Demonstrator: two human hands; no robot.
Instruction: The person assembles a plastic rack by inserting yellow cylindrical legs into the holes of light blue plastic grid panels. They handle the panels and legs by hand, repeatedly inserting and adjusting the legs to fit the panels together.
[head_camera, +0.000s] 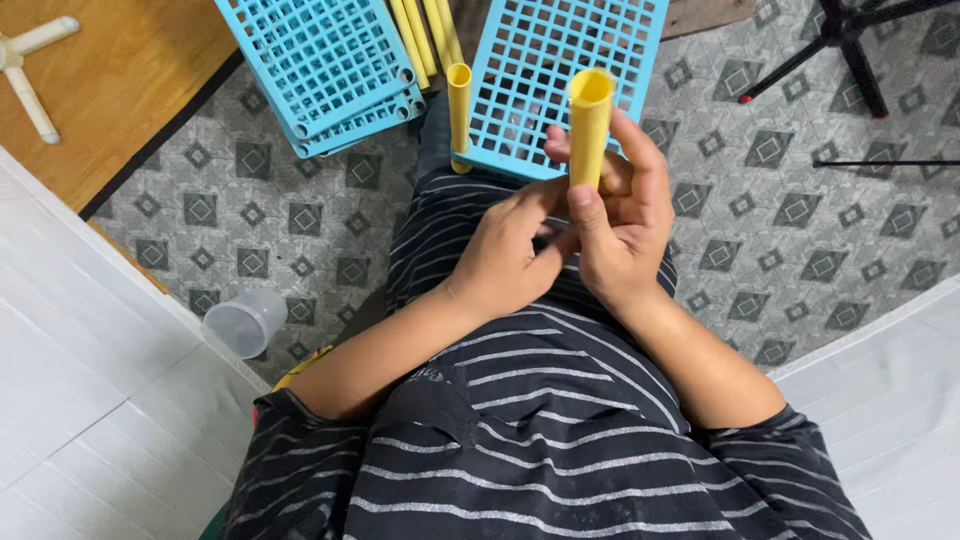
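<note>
Yellow plastic tube (590, 125) stands upright in the right hand (625, 225), fingers wrapped around its lower part. The left hand (505, 255) pinches at the tube's base, touching the right. Just behind, a blue grid panel (560, 70) carries a second yellow tube (459, 105).

both bare forearms angle in from the lower corners and meet mid-frame. right hand (622, 225) is upright, fingers curled shut, thumb pressed up front — left hand (505, 255) tucked against it, fingers bent in by the right palm.
</note>
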